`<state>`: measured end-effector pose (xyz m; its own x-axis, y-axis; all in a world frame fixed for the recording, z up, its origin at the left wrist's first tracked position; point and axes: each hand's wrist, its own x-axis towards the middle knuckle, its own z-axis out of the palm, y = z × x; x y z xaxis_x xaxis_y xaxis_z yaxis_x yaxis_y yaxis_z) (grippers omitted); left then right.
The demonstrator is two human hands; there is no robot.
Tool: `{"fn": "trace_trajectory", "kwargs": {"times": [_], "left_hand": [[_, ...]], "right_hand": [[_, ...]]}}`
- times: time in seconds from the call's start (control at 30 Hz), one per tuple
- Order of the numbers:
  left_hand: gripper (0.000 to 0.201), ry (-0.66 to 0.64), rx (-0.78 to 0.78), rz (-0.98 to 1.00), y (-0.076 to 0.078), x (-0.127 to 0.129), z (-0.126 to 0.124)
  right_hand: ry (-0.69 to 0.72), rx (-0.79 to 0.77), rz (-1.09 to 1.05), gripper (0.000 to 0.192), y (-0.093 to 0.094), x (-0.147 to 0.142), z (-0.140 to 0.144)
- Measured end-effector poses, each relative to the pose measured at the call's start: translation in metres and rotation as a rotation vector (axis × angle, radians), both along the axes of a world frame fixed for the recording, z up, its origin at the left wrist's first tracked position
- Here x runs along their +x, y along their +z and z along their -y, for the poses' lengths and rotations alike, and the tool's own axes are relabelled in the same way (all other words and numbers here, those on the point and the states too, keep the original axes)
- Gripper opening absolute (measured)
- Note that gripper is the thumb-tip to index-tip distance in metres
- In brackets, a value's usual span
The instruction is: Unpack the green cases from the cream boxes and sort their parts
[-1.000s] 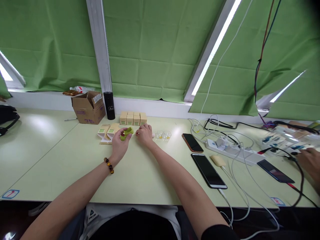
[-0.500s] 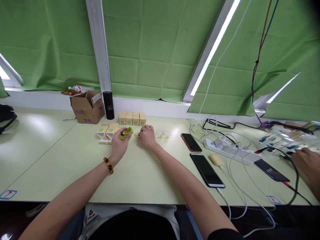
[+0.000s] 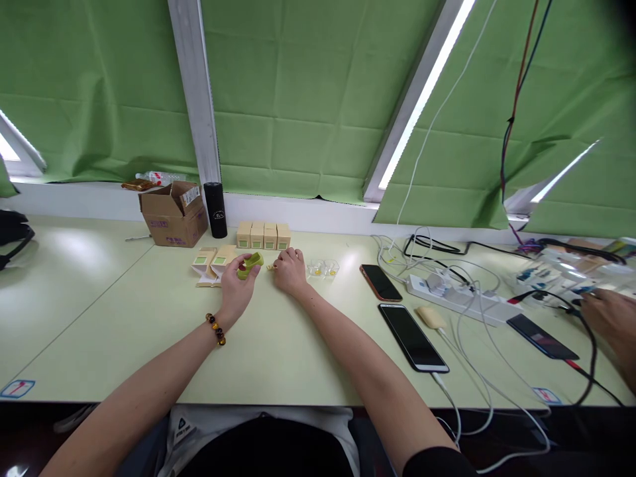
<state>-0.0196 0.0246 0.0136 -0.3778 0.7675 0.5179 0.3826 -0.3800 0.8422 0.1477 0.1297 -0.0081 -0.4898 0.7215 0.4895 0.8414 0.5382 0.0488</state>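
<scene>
My left hand [image 3: 235, 285], with a beaded bracelet on its wrist, grips a small yellow-green piece with a hollow, tray-like top [image 3: 255, 261] above the table. Close by on the right, my right hand [image 3: 290, 270] is low over the tabletop with its fingers drawn together. A tiny yellowish bit [image 3: 271, 267] shows at its fingertips; its kind is too small to tell. Clear plastic cups [image 3: 324, 268] with yellow bits inside stand just right of that hand. Two opened small cartons [image 3: 205, 265] lie left of my left hand. Several closed small cartons [image 3: 263, 236] form a row behind both hands.
A cardboard box [image 3: 173, 215] and a black flask [image 3: 215, 211] stand at the back left. To the right lie phones [image 3: 413, 338], a power strip [image 3: 452, 299] and tangled cables. Another person's hand [image 3: 609, 318] is at the far right beside clear plastic packaging.
My hands stay nearly in place. The right hand has shifted slightly, with a little more of the yellowish bit showing at its fingertips. The other person's hand has moved slightly.
</scene>
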Motion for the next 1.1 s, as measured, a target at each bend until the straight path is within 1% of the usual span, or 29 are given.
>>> {"fn": "trace_trajectory", "kwargs": {"times": [0.17, 0.4, 0.5, 0.57, 0.67, 0.73, 0.8, 0.87, 0.97, 1.03, 1.1], "left_hand": [[0.035, 0.010, 0.016, -0.011, 0.000, 0.000, 0.000], [0.036, -0.010, 0.013, -0.020, 0.001, 0.001, 0.001], [0.037, -0.053, 0.015, 0.041, 0.001, 0.002, 0.000], [0.039, -0.120, -0.002, 0.155, 0.000, 0.003, -0.002], [0.045, -0.285, -0.069, 0.370, 0.001, 0.006, -0.004], [0.049, -0.411, -0.143, 0.498, 0.003, 0.008, -0.002], [0.053, -0.503, -0.224, 0.586, 0.006, 0.009, 0.000], [0.055, -0.540, -0.274, 0.622, 0.008, 0.010, 0.003], [0.055, -0.542, -0.297, 0.633, 0.010, 0.009, 0.005], [0.052, -0.533, -0.293, 0.639, 0.010, 0.007, 0.004], [0.046, -0.515, -0.258, 0.619, 0.010, 0.003, 0.000]], "right_hand": [[0.013, 0.009, -0.008, 0.024, 0.000, -0.007, 0.001], [0.016, 0.008, -0.016, 0.028, -0.002, -0.015, -0.001], [0.013, 0.009, -0.022, 0.026, 0.001, -0.013, 0.004], [0.020, 0.008, -0.026, 0.024, 0.005, -0.009, 0.010], [0.060, -0.014, -0.024, 0.022, 0.009, 0.001, 0.030], [0.097, -0.051, 0.006, 0.021, 0.009, 0.007, 0.049], [0.123, -0.114, 0.033, 0.021, 0.006, 0.012, 0.073], [0.128, -0.195, 0.035, 0.022, 0.002, 0.016, 0.097], [0.161, -0.289, 0.019, 0.019, -0.002, 0.018, 0.125], [0.190, -0.321, 0.004, 0.018, -0.002, 0.019, 0.134], [0.210, -0.338, -0.004, 0.017, 0.001, 0.018, 0.137]]}}
